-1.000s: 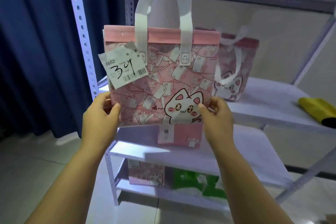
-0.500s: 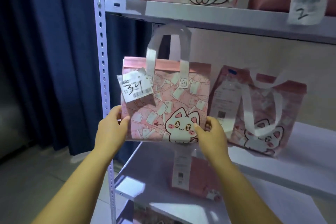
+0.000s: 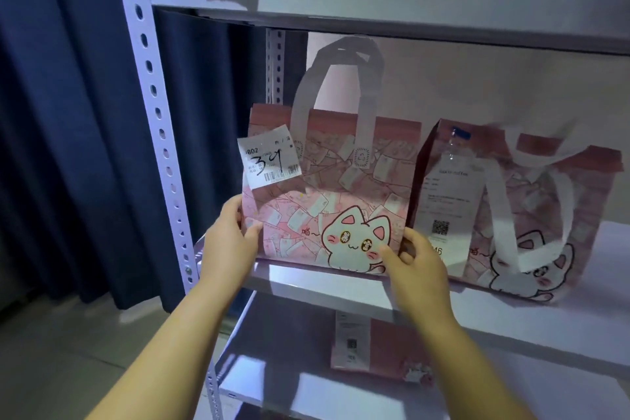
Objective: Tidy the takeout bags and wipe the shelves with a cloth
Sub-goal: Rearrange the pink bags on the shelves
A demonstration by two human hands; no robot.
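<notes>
A pink takeout bag [image 3: 344, 187] with a white cat print, white handles and a receipt marked 34 stands upright at the left end of the middle shelf [image 3: 306, 280]. My left hand [image 3: 231, 242] grips its lower left corner, thumb on the front. My right hand [image 3: 417, 262] holds its lower right corner, thumb across the cat print. A second pink cat bag [image 3: 504, 211] with a long receipt stands just to its right, leaning slightly. No cloth is in view.
The upper shelf [image 3: 375, 0] carries more pink bags above. Another pink bag [image 3: 378, 351] lies flat on the lower shelf. A perforated white upright [image 3: 153, 106] frames the left side, with a dark blue curtain [image 3: 68, 112] behind it.
The bag I hold has moved from in front of the rack onto the middle shelf, beside the second bag. Both hands stay at its lower corners.
</notes>
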